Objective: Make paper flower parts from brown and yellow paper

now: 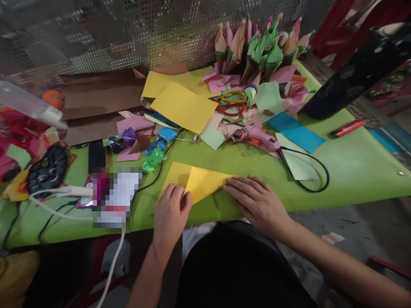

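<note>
A partly folded sheet of yellow paper (205, 182) lies near the front edge of the green table, one flap brought over toward the right. My left hand (171, 211) is closed at the sheet's lower left, its thumb and fingers pinching the flap's edge. With fingers stretched out flat, my right hand (257, 201) rests on the table, its fingertips touching the pointed right corner of the paper. Farther back lie more yellow sheets (184, 107). A pink glue gun (261, 137) with a black cord lies behind my right hand.
Paper flower cones (265, 47) stand at the back. A dark bottle (356, 72) and a red marker (347, 128) are at the right, with blue paper (297, 131) nearby. Scissors (233, 102) lie among scraps. At the left are a phone (97, 157) and cables.
</note>
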Available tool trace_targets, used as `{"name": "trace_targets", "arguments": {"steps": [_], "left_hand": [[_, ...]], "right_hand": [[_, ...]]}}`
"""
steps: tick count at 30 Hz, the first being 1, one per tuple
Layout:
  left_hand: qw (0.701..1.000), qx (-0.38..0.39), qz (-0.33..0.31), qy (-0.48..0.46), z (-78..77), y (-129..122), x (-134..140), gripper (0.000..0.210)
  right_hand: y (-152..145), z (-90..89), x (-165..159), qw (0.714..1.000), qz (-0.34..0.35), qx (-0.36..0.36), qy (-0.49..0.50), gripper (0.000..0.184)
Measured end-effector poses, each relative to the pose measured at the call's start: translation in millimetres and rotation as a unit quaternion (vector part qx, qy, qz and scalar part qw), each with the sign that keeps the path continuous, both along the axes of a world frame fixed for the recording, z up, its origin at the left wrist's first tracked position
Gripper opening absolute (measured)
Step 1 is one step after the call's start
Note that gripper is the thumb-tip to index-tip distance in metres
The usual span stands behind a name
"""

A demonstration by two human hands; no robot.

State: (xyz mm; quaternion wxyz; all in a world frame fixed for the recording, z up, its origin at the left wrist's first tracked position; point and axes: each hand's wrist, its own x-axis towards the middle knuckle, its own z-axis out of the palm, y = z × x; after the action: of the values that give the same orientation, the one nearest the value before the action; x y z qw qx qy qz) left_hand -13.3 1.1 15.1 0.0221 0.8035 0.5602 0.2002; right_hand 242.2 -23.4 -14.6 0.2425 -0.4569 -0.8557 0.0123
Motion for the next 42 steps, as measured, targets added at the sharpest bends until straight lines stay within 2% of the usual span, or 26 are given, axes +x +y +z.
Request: {"name": "trace_targets", "arguments": {"steps": [10, 26, 35, 42], "left_hand": [[1.000, -0.026, 0.003, -0.010, 6.7, 5.3, 1.1, 0.015], [0.999, -0.040, 0.014, -0.018, 5.4, 10.9, 1.9, 0.018], [0.998, -0.053, 0.025, -0.020, 4.8, 10.1, 2.0, 0.017], [0.998, -0.055, 0.032, -0.013, 5.7, 8.9, 3.5, 0.016]], "right_hand": [[0.1, 2.5, 0.3, 1.000, 0.002, 0.008, 0.007, 0.037], [-0.1, 5.0, 1.9, 0.999, 0.008, 0.009, 0.042, 0.033], [-1.1, 3.4, 3.0, 0.999, 0.008, -0.016, 0.036, 0.037], [-1.0, 4.2, 2.2, 0.999, 0.009, -0.007, 0.043, 0.036]]}}
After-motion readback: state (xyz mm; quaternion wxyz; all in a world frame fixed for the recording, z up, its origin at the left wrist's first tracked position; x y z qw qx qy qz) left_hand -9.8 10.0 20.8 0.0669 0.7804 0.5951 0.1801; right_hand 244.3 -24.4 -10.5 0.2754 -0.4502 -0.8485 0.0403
